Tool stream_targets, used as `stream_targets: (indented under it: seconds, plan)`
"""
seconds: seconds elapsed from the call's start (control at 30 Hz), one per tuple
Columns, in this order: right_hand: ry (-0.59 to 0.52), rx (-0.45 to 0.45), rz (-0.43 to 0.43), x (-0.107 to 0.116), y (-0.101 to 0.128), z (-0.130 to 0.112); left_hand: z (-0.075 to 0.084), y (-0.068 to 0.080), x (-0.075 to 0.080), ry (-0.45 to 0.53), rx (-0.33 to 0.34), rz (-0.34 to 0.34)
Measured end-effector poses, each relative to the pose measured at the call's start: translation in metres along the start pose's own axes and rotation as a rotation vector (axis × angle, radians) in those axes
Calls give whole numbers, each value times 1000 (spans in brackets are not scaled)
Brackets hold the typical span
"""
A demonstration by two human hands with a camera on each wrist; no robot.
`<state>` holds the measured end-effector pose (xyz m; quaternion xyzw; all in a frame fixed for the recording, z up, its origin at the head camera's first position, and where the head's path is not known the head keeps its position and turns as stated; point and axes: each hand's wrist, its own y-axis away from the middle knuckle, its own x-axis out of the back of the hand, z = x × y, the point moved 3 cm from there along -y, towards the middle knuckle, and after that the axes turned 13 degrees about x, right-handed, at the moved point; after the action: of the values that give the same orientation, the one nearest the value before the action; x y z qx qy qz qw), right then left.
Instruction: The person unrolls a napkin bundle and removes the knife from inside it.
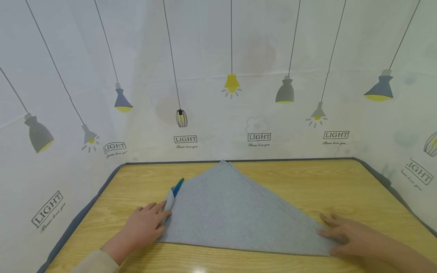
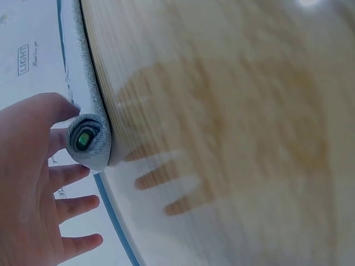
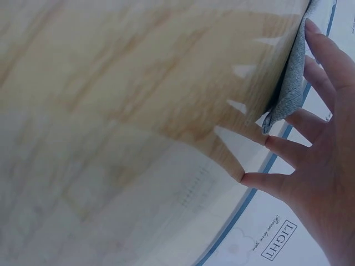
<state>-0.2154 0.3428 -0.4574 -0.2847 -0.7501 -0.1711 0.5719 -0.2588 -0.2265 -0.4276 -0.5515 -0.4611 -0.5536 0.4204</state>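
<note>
Head view: a soft grey cloth [image 1: 232,212] lies in a flat triangle on the glossy wooden table [image 1: 307,178], its left corner rolled round a blue-green pen [image 1: 178,187]. Left hand [image 1: 145,226] — fingers loosely spread — touches the roll; right hand [image 1: 348,235] presses the right corner flat, fingers splayed.
</note>
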Motion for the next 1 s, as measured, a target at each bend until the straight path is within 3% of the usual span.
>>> stream_targets:
  seconds: [0.17, 0.53, 0.8, 1.0]
  plan:
    - [17, 13, 19, -1, 1, 1, -2, -1, -1, -23, 39, 1]
    - [40, 6, 26, -1, 0, 0, -9, 3, 5, -43, 19, 28]
    - [-21, -17, 1, 1, 0, -1, -10, 6, 9, -48, -14, 58]
    - [-34, -17, -3, 2, 0, -1, -14, 5, 6, -54, 6, 36]
